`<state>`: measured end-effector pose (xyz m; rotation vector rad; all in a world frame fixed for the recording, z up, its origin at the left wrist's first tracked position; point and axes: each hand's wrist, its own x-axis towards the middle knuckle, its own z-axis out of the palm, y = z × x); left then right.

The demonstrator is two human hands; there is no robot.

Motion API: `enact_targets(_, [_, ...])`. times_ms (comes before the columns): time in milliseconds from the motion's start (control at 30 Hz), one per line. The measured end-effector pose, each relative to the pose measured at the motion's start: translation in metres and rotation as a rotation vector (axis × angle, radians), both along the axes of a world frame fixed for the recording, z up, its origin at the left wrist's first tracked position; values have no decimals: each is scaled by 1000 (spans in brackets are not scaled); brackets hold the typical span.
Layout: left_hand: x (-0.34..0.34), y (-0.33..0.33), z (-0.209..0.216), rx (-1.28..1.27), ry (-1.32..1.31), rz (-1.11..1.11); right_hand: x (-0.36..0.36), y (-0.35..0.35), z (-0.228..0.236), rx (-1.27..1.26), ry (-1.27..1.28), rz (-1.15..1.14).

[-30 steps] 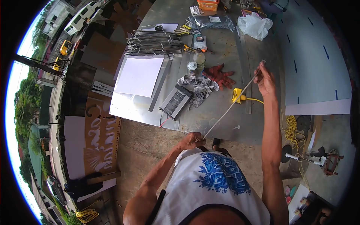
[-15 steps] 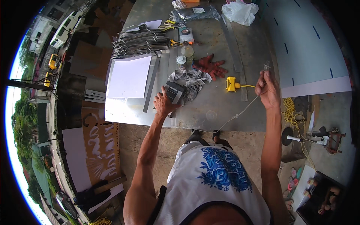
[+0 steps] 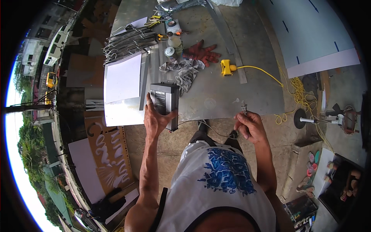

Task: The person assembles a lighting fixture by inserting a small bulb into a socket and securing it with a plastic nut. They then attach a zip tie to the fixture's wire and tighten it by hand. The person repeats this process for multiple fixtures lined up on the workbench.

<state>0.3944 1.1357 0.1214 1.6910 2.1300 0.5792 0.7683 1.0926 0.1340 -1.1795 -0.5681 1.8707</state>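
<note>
My left hand (image 3: 156, 118) is wrapped round a boxy black-and-silver electrical unit (image 3: 165, 101), tilted up at the table's near edge. A thin pale cord runs from the unit's lower end and hangs in a loop below that edge. At the cord's other end is a small clear plug (image 3: 244, 106), pinched in the fingers of my right hand (image 3: 251, 125) by the table's near right corner. Farther in lies a yellow extension socket (image 3: 228, 67), apart from the plug. A crumpled grey cloth (image 3: 186, 75) lies just beyond the unit.
Past the cloth are a red glove (image 3: 201, 53), a lidded jar (image 3: 170, 53) and a tape roll (image 3: 171, 23). White paper (image 3: 124, 77) and stacked dark strips with wire clips (image 3: 129, 46) lie left. A yellow cable (image 3: 299, 92) coils beside a stand fan (image 3: 307, 120) at right.
My left hand has tilted the unit up off the cloth and brought it nearer to me. My right hand has come down and inward with the plug. The view has shifted.
</note>
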Motion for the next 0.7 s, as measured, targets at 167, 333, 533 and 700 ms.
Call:
enact_targets(167, [40, -26, 21, -48, -6, 65, 11, -29, -20, 44, 6, 124])
enact_targets(333, [76, -60, 25, -80, -7, 109, 32, -68, -31, 74, -76, 211])
enact_targets(533, [131, -89, 9, -143, 31, 90, 40, -106, -60, 123, -66, 224])
enact_targets(700, [161, -98, -28, -72, -10, 31, 29, -116, -74, 50, -145, 216])
